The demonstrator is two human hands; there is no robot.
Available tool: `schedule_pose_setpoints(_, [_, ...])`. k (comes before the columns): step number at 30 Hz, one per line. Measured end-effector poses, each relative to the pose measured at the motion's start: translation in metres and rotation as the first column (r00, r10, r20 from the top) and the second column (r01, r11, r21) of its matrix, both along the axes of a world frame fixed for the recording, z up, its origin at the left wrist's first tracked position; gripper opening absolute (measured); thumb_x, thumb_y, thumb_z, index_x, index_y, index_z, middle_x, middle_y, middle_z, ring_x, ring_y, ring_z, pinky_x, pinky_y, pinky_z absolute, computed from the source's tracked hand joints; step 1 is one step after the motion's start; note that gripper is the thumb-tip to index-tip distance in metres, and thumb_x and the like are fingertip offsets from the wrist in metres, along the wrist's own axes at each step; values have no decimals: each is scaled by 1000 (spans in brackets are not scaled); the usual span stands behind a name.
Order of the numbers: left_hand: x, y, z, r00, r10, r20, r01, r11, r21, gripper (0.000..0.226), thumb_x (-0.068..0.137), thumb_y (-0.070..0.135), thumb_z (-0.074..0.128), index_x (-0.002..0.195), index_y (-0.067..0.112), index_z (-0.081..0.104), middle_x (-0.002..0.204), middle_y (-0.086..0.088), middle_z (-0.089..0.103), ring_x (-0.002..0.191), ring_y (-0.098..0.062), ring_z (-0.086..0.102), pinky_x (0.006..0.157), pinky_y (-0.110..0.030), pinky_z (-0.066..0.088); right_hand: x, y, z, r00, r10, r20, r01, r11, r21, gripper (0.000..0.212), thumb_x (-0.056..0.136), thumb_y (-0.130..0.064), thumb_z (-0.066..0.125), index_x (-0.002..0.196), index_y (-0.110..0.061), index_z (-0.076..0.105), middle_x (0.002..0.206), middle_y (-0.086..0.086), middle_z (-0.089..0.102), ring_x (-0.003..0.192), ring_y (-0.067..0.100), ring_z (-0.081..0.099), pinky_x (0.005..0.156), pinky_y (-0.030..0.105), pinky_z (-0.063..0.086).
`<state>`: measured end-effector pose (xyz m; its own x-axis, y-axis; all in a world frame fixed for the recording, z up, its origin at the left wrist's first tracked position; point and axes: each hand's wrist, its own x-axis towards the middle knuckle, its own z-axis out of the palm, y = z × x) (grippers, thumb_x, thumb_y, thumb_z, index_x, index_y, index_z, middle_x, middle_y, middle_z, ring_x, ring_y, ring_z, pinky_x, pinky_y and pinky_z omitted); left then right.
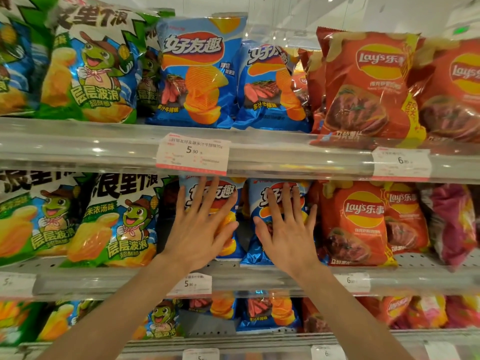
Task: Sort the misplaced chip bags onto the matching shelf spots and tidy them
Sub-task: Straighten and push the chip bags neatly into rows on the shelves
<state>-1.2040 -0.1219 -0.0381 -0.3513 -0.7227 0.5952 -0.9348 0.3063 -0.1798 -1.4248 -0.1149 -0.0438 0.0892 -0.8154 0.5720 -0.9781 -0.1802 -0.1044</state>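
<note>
Two blue chip bags stand side by side on the middle shelf. My left hand lies flat with spread fingers on the left blue bag. My right hand presses flat on the right blue bag in the same way. Green turtle bags stand to their left. Red Lay's bags stand to their right, and a purple-pink bag is at the far right of that shelf.
The top shelf holds green turtle bags, blue bags and red Lay's bags in the same order. Price tags hang on the clear shelf rails. The bottom shelf carries more bags, with a bare gap near its middle.
</note>
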Motion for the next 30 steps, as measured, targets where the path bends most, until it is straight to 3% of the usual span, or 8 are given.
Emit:
schedule_pose_setpoints(5, [-3,-1,-8,979,79,-186,-80,997,6,60,104,54,18,160,34,12,169,-10,-2,155,-32,-8,121,-65,4,2,-3,-2,999,-5,32,5,1000,6,71,101,-65,15,162,-28,16,171,9,3,157,27,-4,120,69,8])
schedule_pose_setpoints(15, [-4,-2,-8,986,88,-145,-86,996,14,66,101,60,23,160,30,16,169,-13,-1,156,-33,-5,120,-65,15,2,-1,-5,998,-16,61,15,1000,19,76,99,-70,13,161,-28,16,171,7,0,157,27,-9,120,69,6])
schedule_pose_setpoints(30, [-5,0,-5,984,95,-153,-91,995,30,70,100,62,23,160,27,20,169,-13,-1,156,-32,-5,122,-61,11,4,4,0,995,-15,96,11,999,42,80,97,-71,15,162,-24,15,171,5,0,157,24,-11,122,64,2])
